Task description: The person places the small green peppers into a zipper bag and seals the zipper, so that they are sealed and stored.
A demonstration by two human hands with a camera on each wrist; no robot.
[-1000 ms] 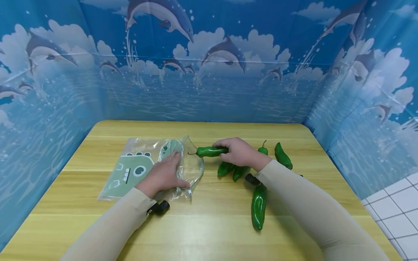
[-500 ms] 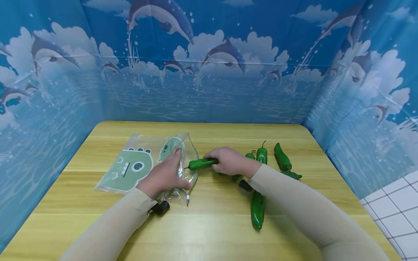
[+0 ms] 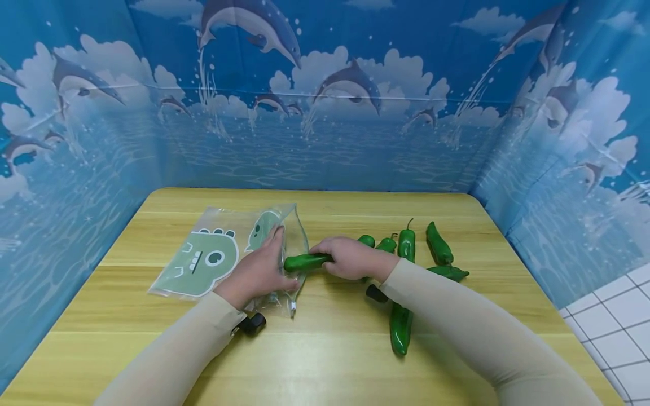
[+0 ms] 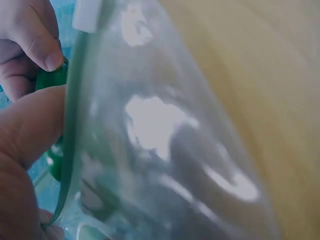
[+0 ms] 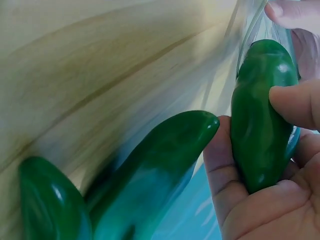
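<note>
My right hand [image 3: 350, 257] grips a green pepper [image 3: 304, 262] by one end, and its other end points left into the mouth of a clear zip bag [image 3: 215, 256]. In the right wrist view the thumb lies along the pepper [image 5: 262, 120], with fingers behind it. The bag lies on the table and bears a green cartoon print. My left hand [image 3: 256, 273] is at the bag's mouth, fingers and thumb spread, holding it apart. In the left wrist view its thumb [image 4: 35, 120] passes behind the bag's green edge. Part of the bag's mouth is hidden by this hand.
Several more green peppers lie right of the bag: a long one [image 3: 401, 330] near the front, one [image 3: 439, 245] at the far right, and others partly under my right arm. The wooden table [image 3: 315, 361] is bordered by a dolphin-print curtain [image 3: 325, 152].
My right hand has carried the pepper left and nearer, so its stem end now reaches the bag's mouth. The bag's open edge stands more raised at my left hand.
</note>
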